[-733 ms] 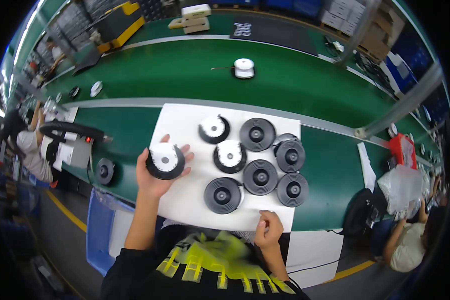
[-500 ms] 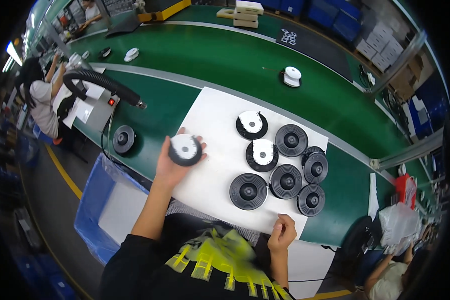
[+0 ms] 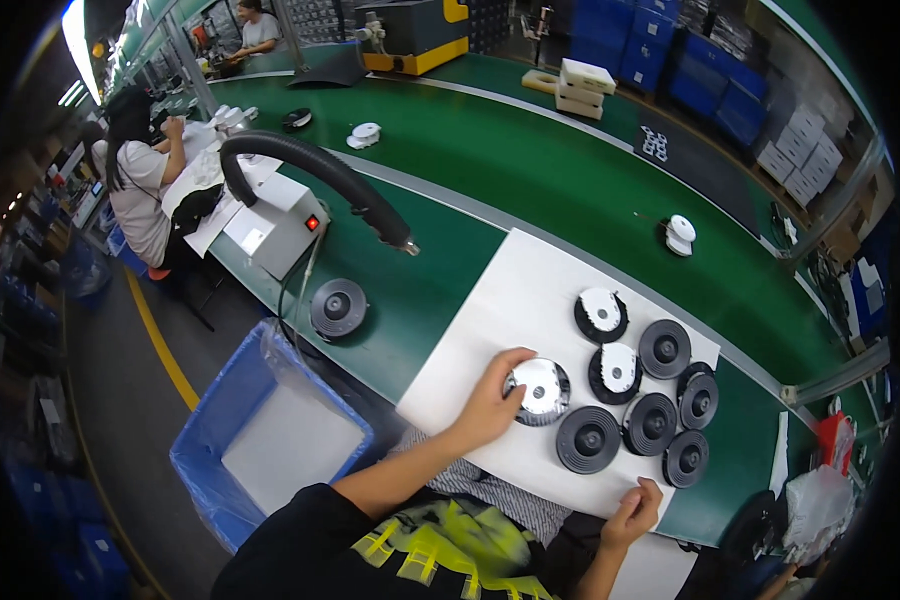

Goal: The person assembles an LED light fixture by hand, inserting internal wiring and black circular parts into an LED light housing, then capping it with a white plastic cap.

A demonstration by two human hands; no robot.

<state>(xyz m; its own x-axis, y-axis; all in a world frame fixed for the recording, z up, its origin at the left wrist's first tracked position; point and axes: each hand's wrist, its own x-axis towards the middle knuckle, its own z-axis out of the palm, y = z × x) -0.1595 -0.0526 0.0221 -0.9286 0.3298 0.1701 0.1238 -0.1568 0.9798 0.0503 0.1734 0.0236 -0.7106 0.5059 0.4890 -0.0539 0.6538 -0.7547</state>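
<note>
A round black part with a shiny white disc on top (image 3: 544, 390) is at the left of a cluster on the white sheet (image 3: 490, 310). My left hand (image 3: 492, 403) holds it by its left edge, thumb and fingers closed on the rim. Beside it lie two similar white-topped parts (image 3: 601, 312) and several black ringed discs (image 3: 587, 440), each with a raised centre. At the near edge of the sheet my right hand (image 3: 632, 513) is curled closed, apart from the discs, with nothing visible in it.
A flexible black hose (image 3: 320, 180) arches from a white box (image 3: 275, 225) at the left. Below it sits another ringed disc (image 3: 338, 308). A blue-lined bin (image 3: 195, 450) stands at my left. Beyond runs a green conveyor (image 3: 530, 170) carrying white-topped parts (image 3: 679, 235). A person (image 3: 140, 190) sits far left.
My left hand has turned from palm-up under the white-topped part to gripping its edge, and has brought it right, next to the cluster. The view has swung left; my right hand stays curled.
</note>
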